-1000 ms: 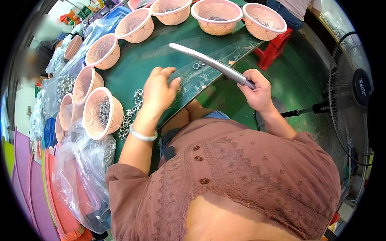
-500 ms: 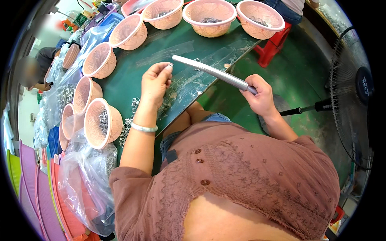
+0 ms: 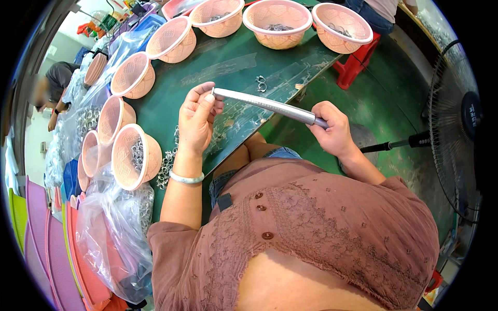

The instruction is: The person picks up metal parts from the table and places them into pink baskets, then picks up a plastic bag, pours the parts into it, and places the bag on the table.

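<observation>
My right hand (image 3: 333, 127) is wrapped round the dark grip of a silver ring mandrel (image 3: 270, 106), a tapered metal rod held nearly level over the table's edge. Its thin end points left and meets a small silver ring (image 3: 212, 91). That ring is pinched between the thumb and fingers of my left hand (image 3: 197, 116), which wears a pale bangle at the wrist. Whether the tip has entered the ring is too small to tell. Just beyond the rod, a few loose rings (image 3: 261, 83) lie on the green table (image 3: 207, 62). More rings (image 3: 166, 168) are heaped beside my left forearm.
Peach plastic baskets (image 3: 277, 39) curve along the table's far and left sides, some with metal rings inside. Clear plastic bags (image 3: 114, 228) bulge at the left. A black fan (image 3: 451, 111) stands at the right. Near a red stool (image 3: 358, 62) another person sits; one more is far left.
The mandrel has swung flatter, its thin end dropping slightly left to the ring in my left hand. My left fingers have turned more upright. The loose rings behind the rod show more fully.
</observation>
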A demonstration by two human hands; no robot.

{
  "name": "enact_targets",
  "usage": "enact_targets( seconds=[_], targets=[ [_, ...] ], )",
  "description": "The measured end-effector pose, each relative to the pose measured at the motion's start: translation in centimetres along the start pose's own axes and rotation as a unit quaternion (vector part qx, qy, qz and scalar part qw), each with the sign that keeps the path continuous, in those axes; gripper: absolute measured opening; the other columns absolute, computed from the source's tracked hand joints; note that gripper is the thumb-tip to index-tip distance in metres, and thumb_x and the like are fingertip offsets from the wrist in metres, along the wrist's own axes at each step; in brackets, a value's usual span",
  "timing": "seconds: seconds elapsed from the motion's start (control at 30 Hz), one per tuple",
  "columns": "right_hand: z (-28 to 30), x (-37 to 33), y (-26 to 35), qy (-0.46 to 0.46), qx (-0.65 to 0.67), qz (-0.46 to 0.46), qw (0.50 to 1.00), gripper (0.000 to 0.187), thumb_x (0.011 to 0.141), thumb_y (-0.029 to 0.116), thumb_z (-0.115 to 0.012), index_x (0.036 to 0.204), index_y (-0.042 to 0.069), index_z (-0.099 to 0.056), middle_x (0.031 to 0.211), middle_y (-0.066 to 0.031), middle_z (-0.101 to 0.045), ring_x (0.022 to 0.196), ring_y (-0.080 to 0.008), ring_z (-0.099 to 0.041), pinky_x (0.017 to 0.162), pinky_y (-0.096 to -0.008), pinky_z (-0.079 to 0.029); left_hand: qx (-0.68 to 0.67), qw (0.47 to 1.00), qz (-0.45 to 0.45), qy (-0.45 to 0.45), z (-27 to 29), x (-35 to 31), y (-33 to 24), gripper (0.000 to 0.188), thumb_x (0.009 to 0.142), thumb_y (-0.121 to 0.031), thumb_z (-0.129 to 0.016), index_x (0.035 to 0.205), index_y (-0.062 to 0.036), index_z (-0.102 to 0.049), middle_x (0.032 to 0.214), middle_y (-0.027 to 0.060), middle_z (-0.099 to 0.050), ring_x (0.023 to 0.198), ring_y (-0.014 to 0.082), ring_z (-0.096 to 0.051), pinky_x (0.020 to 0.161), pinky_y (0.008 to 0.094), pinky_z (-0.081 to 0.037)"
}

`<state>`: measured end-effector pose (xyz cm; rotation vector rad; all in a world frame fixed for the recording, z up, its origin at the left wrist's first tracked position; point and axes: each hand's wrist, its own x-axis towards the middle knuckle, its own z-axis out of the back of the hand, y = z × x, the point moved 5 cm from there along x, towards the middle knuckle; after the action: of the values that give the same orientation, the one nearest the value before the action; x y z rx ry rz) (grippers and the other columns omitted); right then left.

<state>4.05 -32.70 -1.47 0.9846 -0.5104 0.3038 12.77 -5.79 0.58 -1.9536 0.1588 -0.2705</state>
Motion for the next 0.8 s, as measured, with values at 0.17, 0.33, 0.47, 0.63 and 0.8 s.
enact_targets(
  seconds=[0.17,0.33,0.47,0.63,0.8],
  targets=[
    [-0.2,0.1,0.5,0.011,-0.001,0.013,1.0,0.016,0.065,-0.006,-0.064,0.075,0.0,-0.052,0.076,-0.01,-0.055,0.064,-0.023,-0.054,0.056,-0.0296,-0.044,-0.05,0.998,0.014,0.022,0.4,-0.9,0.4,0.027,0.089,-0.006,-0.056,0.115,0.0023,-0.054,0.095,0.0076,-0.061,0.081,0.0129,-0.058,0.072,0.023,-0.048],
    [-0.9,0.0,1.4,0.017,0.009,0.027,0.999,0.017,0.065,-0.009,-0.064,0.075,-0.001,-0.053,0.078,-0.01,-0.055,0.062,-0.0188,-0.053,0.055,-0.0268,-0.042,-0.076,0.995,0.034,0.048,-0.5,-2.1,0.7,0.028,0.087,-0.003,-0.058,0.115,0.0025,-0.055,0.097,0.0075,-0.061,0.086,0.0141,-0.058,0.077,0.0245,-0.048],
    [-1.3,0.2,2.4,-0.004,-0.016,0.072,0.997,0.019,0.06,-0.005,-0.062,0.074,0.001,-0.052,0.078,-0.0103,-0.056,0.061,-0.0278,-0.055,0.053,-0.0326,-0.044,-0.093,0.992,0.067,0.053,-1.0,-3.5,1.0,0.032,0.083,-0.001,-0.062,0.115,0.0032,-0.056,0.094,0.0059,-0.061,0.085,0.0118,-0.056,0.078,0.0231,-0.045],
    [-1.4,0.2,3.3,-0.016,-0.052,0.118,0.992,0.021,0.056,-0.005,-0.061,0.074,0.002,-0.052,0.079,-0.0099,-0.058,0.06,-0.0277,-0.055,0.052,-0.0335,-0.044,-0.086,0.992,0.051,0.081,-0.8,-4.5,0.7,0.031,0.083,-0.001,-0.063,0.113,0.0038,-0.057,0.099,0.0091,-0.061,0.087,0.0159,-0.057,0.081,0.028,-0.046],
    [-1.7,0.1,3.4,-0.018,-0.051,0.125,0.991,0.021,0.056,-0.005,-0.061,0.074,0.002,-0.052,0.079,-0.01,-0.058,0.06,-0.0278,-0.054,0.052,-0.0338,-0.044,-0.081,0.994,0.041,0.065,-0.5,-5.0,0.8,0.031,0.081,-0.001,-0.064,0.112,0.0036,-0.058,0.097,0.0089,-0.062,0.086,0.0153,-0.057,0.081,0.0272,-0.046]
  ],
)
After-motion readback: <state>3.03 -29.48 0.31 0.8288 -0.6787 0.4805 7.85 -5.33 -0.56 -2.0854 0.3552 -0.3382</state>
